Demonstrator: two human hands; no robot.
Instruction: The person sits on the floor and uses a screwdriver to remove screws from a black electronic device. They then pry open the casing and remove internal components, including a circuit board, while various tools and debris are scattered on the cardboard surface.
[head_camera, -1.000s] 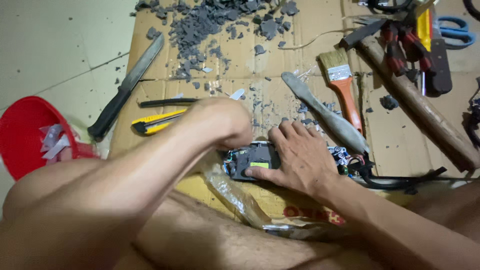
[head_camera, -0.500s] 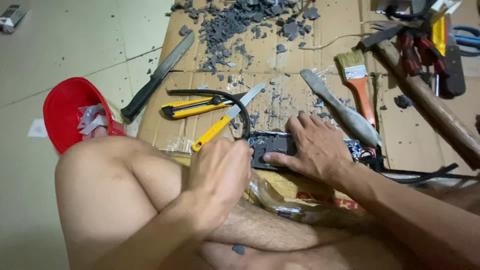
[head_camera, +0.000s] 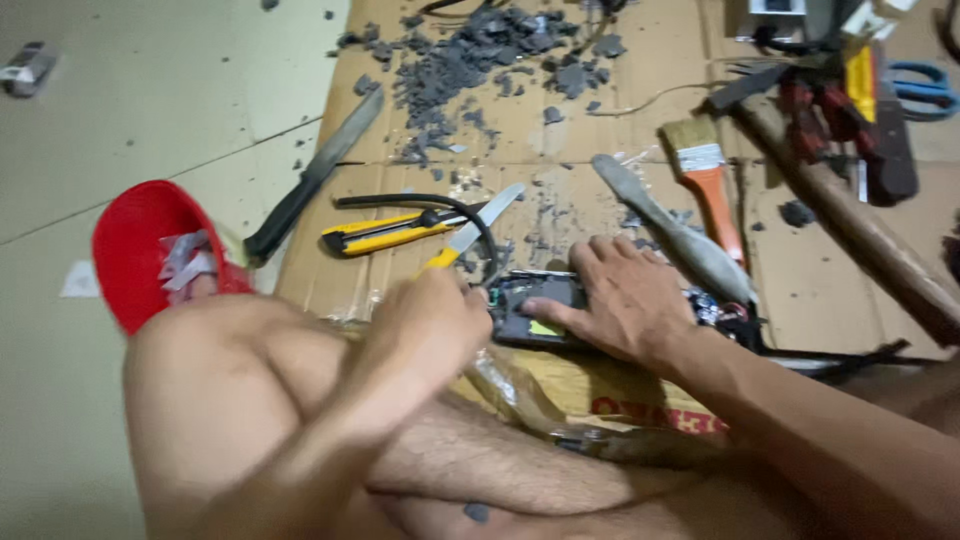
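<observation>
Gripping a yellow knife (head_camera: 470, 235), the left hand (head_camera: 430, 325) is curling its fingers tight around the handle. The right hand (head_camera: 620, 300) is pressing flat, fingers spread, on a dark device (head_camera: 530, 305) lying on the cardboard (head_camera: 620, 130), beside a paintbrush (head_camera: 705, 185).

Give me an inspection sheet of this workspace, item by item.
Surface: flattened cardboard on a tiled floor.
Job's things: dark flat device pinned under the right hand; yellow-handled knife in the left hand.
Clutter: grey rubble, big knife, yellow cutter, paintbrush, hammer, red bowl.
Grippers: bare hands, fingers closed on the knife handle, right hand flat.
Cables: black cable looping beside the cutter.
Surroundings: nothing seen.
</observation>
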